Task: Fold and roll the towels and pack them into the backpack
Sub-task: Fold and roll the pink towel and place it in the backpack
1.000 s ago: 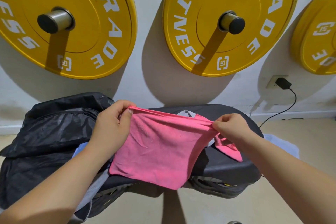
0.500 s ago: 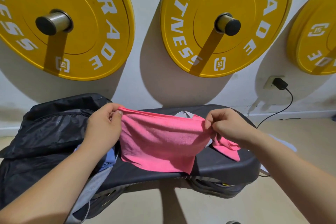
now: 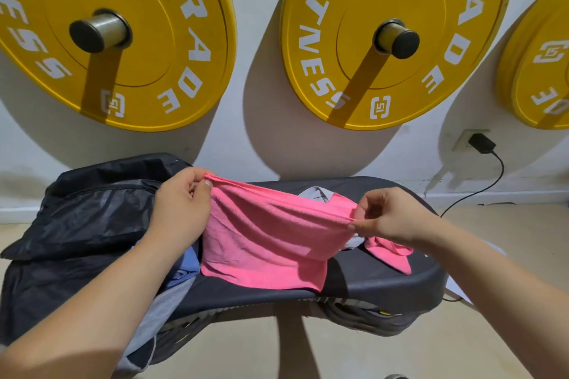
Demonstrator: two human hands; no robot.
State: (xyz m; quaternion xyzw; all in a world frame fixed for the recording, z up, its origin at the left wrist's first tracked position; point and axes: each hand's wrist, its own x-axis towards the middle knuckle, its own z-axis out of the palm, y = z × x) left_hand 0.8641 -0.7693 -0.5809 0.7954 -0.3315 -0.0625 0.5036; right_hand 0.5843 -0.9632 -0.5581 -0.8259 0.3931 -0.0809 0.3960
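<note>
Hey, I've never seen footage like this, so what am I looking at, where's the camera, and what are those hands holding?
There is no machine here: a person wears one camera on the head, looking forward and down. The left hand and right hand each pinch the top edge of a pink towel, stretched between them; its lower part drapes on a black padded bench. A black backpack lies on the bench's left end, and another pink cloth lies under the right hand. Yellow weight plates hang on the wall behind.
</note>
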